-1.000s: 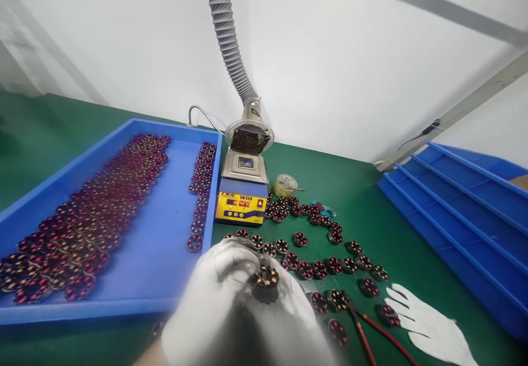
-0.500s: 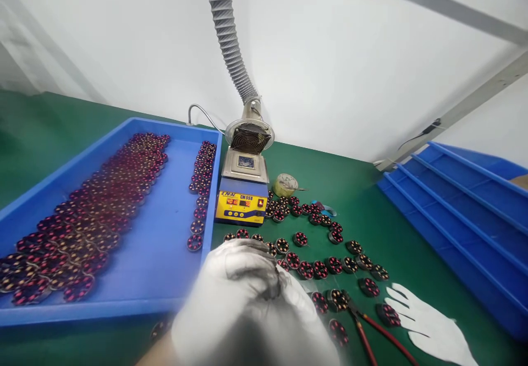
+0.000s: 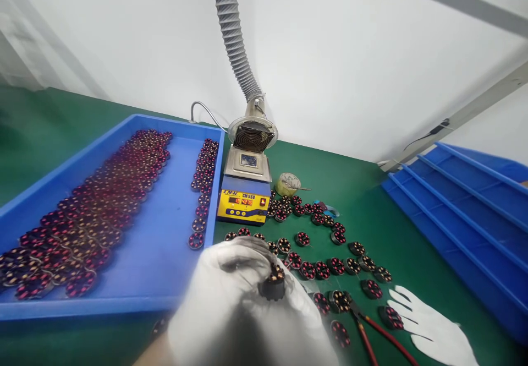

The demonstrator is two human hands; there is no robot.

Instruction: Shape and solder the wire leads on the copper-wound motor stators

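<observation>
Round black part pinched between my hands
My left hand and right hand both grip it; blue tray at ten o'clock; small tin at twelve

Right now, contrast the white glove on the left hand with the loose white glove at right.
The worn white glove curls against the round black part; the loose white glove lies flat on the green table. The worn glove looks smudged; the loose glove looks clean. Both are white.

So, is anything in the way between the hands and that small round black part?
Nothing visible except the worn white gloves: the round black part is held between the left hand and right hand.
</observation>
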